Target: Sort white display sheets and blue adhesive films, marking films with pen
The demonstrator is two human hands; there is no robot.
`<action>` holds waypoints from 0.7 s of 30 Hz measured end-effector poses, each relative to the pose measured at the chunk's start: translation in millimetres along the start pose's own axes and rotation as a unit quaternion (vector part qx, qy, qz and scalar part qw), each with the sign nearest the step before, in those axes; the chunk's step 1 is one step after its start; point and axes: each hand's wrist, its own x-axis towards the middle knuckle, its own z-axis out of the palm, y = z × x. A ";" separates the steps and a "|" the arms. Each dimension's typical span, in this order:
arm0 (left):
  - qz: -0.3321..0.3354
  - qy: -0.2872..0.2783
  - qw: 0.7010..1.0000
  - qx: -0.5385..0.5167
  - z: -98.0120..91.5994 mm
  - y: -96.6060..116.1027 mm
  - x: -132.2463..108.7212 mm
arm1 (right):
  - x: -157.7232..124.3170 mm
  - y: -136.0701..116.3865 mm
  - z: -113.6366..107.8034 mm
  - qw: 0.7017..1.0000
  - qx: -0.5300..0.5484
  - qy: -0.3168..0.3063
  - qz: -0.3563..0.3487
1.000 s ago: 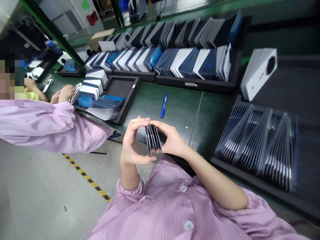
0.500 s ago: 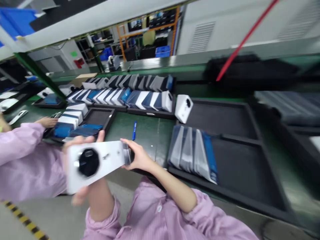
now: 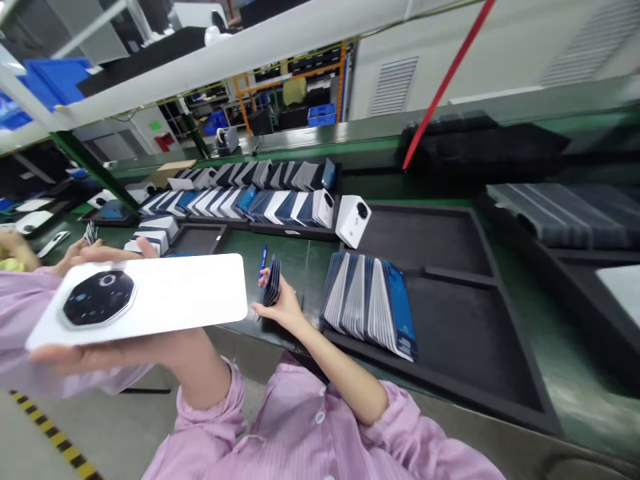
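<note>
A white phone back cover (image 3: pixel 185 293) with a large black camera plate lies across my left hand (image 3: pixel 165 350), close to the camera. The fingers of that hand grip its long edges. My right hand (image 3: pixel 287 307) holds a small stack of thin dark-faced phone back covers (image 3: pixel 273 283) upright, over the bench's front edge. Just behind that stack a blue pen (image 3: pixel 263 260) lies on the green bench. Right of my right hand, a fanned row of grey and dark-blue covers (image 3: pixel 357 297) stands in a black tray (image 3: pixel 470 333).
Beyond it, a white cover (image 3: pixel 353 220) leans beside another row of covers (image 3: pixel 290 208) in trays. At the left, a co-worker's hand (image 3: pixel 75 257) holds several covers (image 3: pixel 91 232). A red strip (image 3: pixel 447 83) hangs at the upper right. A white beam (image 3: pixel 300 33) crosses overhead.
The white cover in my left hand has swung left and turned flatter, away from the stack. My right hand has moved slightly right with its stack. The head view has shifted.
</note>
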 end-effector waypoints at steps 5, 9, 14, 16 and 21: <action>0.157 -0.040 0.986 -0.037 -8.1 -9.0 15.2 | -8.0 -4.7 3.7 0.995 0.082 -0.050 0.037; 0.111 -0.076 0.991 -0.022 -28.2 -16.1 23.9 | -35.9 -27.0 -4.6 0.970 0.178 -0.139 0.092; 0.011 -0.068 0.997 -0.038 -39.0 -33.3 20.5 | -86.0 -69.0 -43.4 0.930 0.296 -0.173 0.131; -0.037 -0.072 0.996 -0.025 -36.9 -43.6 16.0 | -103.3 -84.8 -64.1 0.925 0.326 -0.148 0.129; -0.152 -0.050 0.985 -0.071 -23.6 -77.7 1.5 | -140.1 -117.1 -104.7 0.985 0.163 -0.001 0.050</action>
